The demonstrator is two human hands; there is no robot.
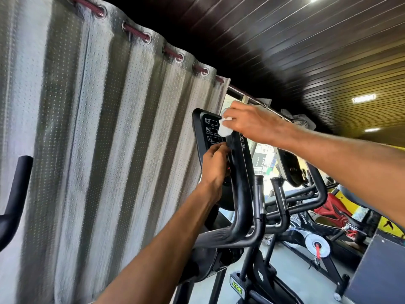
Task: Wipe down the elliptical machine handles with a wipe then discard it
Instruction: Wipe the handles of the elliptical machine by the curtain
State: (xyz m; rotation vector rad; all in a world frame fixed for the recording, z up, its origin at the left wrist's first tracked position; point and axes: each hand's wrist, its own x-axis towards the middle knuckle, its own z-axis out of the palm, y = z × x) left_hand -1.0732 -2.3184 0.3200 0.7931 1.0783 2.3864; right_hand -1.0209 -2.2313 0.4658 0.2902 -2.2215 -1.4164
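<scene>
The small crumpled white wipe (224,127) sits at the very top of the tall black curved handle of the elliptical machine (240,178), pinched there under the fingers of the right hand (247,121), which is curled closed around it and pressing it against the handle's upper end. Lower on the same bar, the left hand (215,167) is wrapped loosely about the grip, fingers bent round it — apparently steadying it, and holding nothing else.

Just behind the two hands stands the black console panel with white pictograms (208,137); its small captions are mostly too blurred to read, though one may say "TIME". Beside this handle rises a shorter black tubular handle with a capped end (258,194), untouched by either hand. Near the base of the frame a green badge with dark lettering (237,288) shows a brand, not legible from here.

By my judgement the wiping is under way and early to middling: the wipe is at the top of one handle, the other grips show no sign either way, and the discarding is yet to be done — no bin is in view. A grey perforated curtain on eyelets (87,139) hangs to the left.
</scene>
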